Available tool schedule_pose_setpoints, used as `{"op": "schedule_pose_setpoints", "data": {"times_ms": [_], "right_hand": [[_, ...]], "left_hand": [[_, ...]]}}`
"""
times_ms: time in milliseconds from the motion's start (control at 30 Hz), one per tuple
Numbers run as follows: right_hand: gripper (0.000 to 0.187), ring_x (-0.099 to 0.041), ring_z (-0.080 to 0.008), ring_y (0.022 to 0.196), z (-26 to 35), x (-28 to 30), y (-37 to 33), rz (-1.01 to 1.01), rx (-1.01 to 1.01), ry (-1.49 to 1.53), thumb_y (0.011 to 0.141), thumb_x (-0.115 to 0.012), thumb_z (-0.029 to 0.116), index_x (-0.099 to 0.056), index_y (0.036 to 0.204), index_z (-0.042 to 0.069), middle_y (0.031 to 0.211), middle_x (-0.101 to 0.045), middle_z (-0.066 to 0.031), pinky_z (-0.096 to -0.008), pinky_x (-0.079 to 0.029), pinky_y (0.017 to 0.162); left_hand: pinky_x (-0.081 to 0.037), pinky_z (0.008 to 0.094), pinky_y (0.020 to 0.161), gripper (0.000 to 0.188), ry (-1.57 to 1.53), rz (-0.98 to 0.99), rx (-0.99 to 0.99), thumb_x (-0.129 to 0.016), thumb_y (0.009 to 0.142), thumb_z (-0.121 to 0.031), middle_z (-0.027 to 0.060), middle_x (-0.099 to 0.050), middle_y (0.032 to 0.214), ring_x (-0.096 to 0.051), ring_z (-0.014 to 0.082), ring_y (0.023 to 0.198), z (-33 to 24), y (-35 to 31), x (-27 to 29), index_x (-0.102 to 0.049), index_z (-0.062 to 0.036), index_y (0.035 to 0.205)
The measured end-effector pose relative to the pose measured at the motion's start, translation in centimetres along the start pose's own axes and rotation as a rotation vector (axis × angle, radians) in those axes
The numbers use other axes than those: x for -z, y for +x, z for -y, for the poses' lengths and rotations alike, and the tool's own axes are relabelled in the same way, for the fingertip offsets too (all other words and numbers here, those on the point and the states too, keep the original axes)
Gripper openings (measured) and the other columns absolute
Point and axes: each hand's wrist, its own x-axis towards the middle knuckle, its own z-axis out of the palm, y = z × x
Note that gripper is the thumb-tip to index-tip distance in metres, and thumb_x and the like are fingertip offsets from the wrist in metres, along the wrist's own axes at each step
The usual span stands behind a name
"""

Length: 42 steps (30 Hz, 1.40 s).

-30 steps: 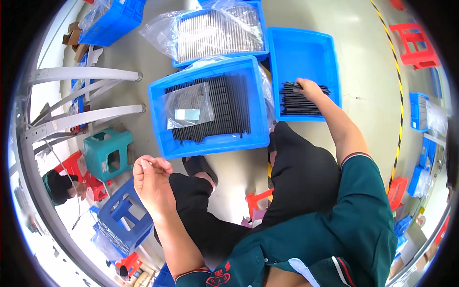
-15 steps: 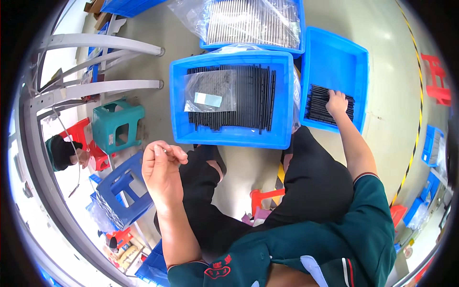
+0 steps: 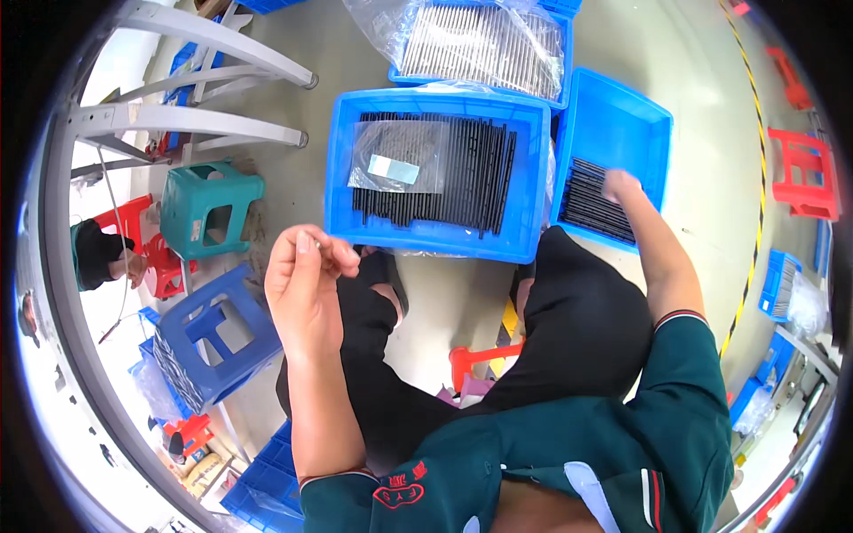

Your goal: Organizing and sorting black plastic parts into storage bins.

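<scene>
My left hand (image 3: 306, 280) is raised near the front left corner of the blue bin (image 3: 435, 244). Its thumb and fingertips pinch a tiny, shiny thing too small to name. That bin holds a row of thin black rods (image 3: 471, 173), partly under a clear plastic bag (image 3: 400, 142) with a pale label. To the right, my right hand (image 3: 622, 185) is above the right end of a smaller pile of black rods (image 3: 591, 200) in a second blue bin (image 3: 617, 98). Blur and the back of the hand hide its fingers, so I cannot see whether a rod is in them.
Behind the middle bin stands another blue bin with silvery rods (image 3: 480, 44) and clear plastic. Green (image 3: 209, 209) and blue stools (image 3: 213, 333) stand at the left by grey metal legs (image 3: 213, 124). A red stool (image 3: 802, 173) lies beyond the striped floor line. Another person's hand (image 3: 131, 266) shows far left.
My right hand has lifted slightly off the rods at their right side, and its fingers are less visible. The left hand keeps its pinch. The whole view has shifted a little.
</scene>
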Motion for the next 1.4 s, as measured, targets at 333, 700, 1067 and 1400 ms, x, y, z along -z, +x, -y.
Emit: {"op": "schedule_pose_setpoints", "data": {"times_ms": [333, 700, 1067, 1400], "right_hand": [[0.027, -0.066, -0.0283, 0.058, 18.6, 13.2, -7.7, 0.187, 0.151, 0.787, 0.073, -0.059, 0.019, -0.061, 0.081, -0.007, 0.071, -0.063, -0.0195, -0.0409, -0.057, 0.047], [0.034, -0.06, -0.0309, 0.103, 23.3, 2.0, -6.1, -0.101, -0.069, 0.466, 0.073, -0.056, 0.016, -0.064, 0.098, -0.004, 0.109, -0.062, -0.0212, -0.0373, -0.049, 0.087], [0.046, -0.063, -0.0305, 0.093, 25.8, 1.1, -6.4, -0.338, -0.304, 0.388, 0.072, -0.062, 0.021, -0.049, 0.108, -0.006, 0.105, -0.058, -0.019, -0.0412, -0.054, 0.074], [0.024, -0.063, -0.0367, 0.093, 23.8, 1.9, -5.0, -0.219, -0.137, 0.605, 0.073, -0.054, 0.012, -0.067, 0.089, -0.001, 0.102, -0.063, -0.0231, -0.0431, -0.05, 0.08]], "left_hand": [[-0.043, 0.0248, 0.064, 0.02, -0.117, 0.056, -0.024, -0.047, 0.095, -0.019, 0.008, -0.062, 0.075, -0.054, 0.0121, 0.065, -0.7, 0.3, 0.2, -0.054, -0.0025, 0.087], [-0.042, 0.0271, 0.064, 0.02, -0.245, 0.058, -0.026, -0.048, 0.095, -0.022, 0.0078, -0.058, 0.074, -0.053, 0.015, 0.066, -2.0, -0.4, 2.5, -0.053, -0.0046, 0.086], [-0.044, 0.0253, 0.064, 0.02, -0.268, 0.015, -0.003, -0.046, 0.095, -0.019, 0.0086, -0.061, 0.073, -0.055, 0.0135, 0.064, -2.2, -1.0, 4.2, -0.054, -0.0025, 0.086], [-0.041, 0.0272, 0.063, 0.02, -0.253, -0.003, 0.021, -0.048, 0.095, -0.021, 0.0085, -0.058, 0.071, -0.052, 0.0155, 0.065, -2.5, -0.9, 4.1, -0.053, -0.0042, 0.086]]}}
